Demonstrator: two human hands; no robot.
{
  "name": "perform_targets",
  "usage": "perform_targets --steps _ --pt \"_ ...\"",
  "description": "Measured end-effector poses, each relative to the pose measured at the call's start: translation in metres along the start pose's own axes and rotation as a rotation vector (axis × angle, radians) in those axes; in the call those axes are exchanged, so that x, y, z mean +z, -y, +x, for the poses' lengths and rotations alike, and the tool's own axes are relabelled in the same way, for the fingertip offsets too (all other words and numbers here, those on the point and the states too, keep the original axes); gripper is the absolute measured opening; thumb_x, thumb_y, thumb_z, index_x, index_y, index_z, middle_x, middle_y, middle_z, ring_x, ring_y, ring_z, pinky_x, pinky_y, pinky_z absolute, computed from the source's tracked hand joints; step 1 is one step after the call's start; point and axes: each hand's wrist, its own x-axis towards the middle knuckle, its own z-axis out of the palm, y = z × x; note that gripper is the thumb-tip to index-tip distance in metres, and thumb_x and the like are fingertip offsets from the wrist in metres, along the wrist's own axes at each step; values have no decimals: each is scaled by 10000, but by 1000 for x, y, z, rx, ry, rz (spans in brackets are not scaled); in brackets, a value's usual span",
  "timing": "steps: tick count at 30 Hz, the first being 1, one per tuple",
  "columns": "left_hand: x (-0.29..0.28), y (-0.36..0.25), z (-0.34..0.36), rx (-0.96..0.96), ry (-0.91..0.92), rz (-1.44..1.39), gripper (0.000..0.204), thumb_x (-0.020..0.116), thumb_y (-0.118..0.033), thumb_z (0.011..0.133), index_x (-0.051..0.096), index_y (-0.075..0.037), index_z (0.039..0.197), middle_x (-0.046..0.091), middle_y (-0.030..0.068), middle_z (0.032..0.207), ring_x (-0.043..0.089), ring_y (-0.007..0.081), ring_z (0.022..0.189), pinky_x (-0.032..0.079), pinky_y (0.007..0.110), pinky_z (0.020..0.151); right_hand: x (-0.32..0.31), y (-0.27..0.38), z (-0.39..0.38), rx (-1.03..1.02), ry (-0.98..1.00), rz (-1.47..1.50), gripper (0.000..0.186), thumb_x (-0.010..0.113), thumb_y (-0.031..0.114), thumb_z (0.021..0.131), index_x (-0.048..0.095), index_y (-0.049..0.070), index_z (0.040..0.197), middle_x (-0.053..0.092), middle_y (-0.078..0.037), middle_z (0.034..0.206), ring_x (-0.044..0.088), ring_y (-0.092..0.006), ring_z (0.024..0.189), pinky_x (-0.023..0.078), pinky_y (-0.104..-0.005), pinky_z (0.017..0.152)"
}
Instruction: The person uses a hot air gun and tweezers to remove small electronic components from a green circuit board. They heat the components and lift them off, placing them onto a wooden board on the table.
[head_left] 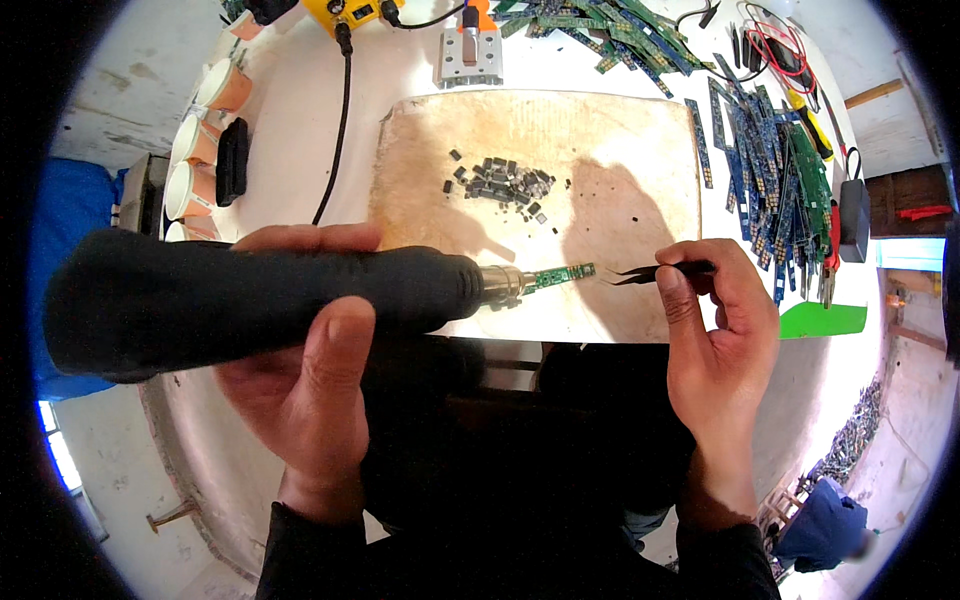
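My left hand [300, 400] is wrapped round a black hot air gun [260, 300], held level with its metal nozzle [505, 285] toward the right. Just beyond the nozzle shows a narrow green circuit board strip [562, 276]; part of it is hidden behind the nozzle. In my right hand [725, 335], thumb and fingers pinch black tweezers [640, 274]. Their slightly parted tips point left at the strip's end, a short gap away. Farther back, a loose heap of small dark chips [505, 185] lies on a stained tan work board [625, 130].
Circuit board strips pile up at the back [610, 30] and right [765, 170]. Paper cups [225, 85] line the left edge beside a black block [232, 160]. A black cable [345, 110] runs from a yellow device [345, 12]; a metal fixture [470, 65] stands nearby.
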Motion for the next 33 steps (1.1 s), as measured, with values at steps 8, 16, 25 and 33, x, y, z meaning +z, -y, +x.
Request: perform_targets --steps 8,16,25,33 --pt "1 -3 -4 -48 -15 0 673 910 -328 841 535 -21 1309 710 199 1158 705 255 1062 613 403 926 1 4 3 -85 27 -31 120 710 -84 920 704 -36 1030 705 -151 950 711 -235 836 563 -301 769" --pt "-3 -3 -4 -5 74 65 600 805 -334 939 558 36 1341 691 242 1198 688 303 1095 576 461 979 2 6 0 -75 -13 -9 123 710 -91 916 711 -46 1031 711 -157 961 707 -228 838 558 -287 775" --pt "-3 -1 -2 -16 35 -17 557 880 -206 867 549 -14 1272 686 198 1188 722 264 1056 636 392 930 11 10 -4 -80 80 68 150 739 -88 902 729 -45 1045 729 -152 998 709 -208 881 552 -280 799" --pt "-4 -2 -2 -19 75 -24 562 869 -163 877 534 -6 1301 683 202 1203 718 256 1076 633 389 947 17 6 -1 -123 120 70 145 727 -95 900 732 -26 1027 717 -168 980 713 -249 845 552 -293 741"
